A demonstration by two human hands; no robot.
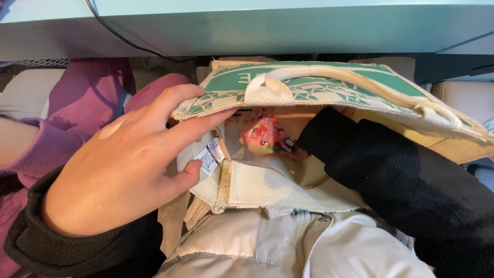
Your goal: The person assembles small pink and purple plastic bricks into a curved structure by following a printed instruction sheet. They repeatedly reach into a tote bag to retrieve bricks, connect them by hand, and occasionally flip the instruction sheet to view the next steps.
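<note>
Left hand (pixel 121 170) fingers pinching the tote bag (pixel 329 87) rim open, near-centre on lap. Right arm (pixel 406 180) reaching inside; fingers hidden, can't tell. Risk: rim slipping, pink scraps (pixel 262 131) spilling.

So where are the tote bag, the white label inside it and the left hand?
tote bag (pixel 329 85): head view, on the green printed panel of its far side.
white label (pixel 210 156): head view, on the middle of the tag at the bag's opening.
left hand (pixel 118 170): head view, on the back of the hand.
</note>
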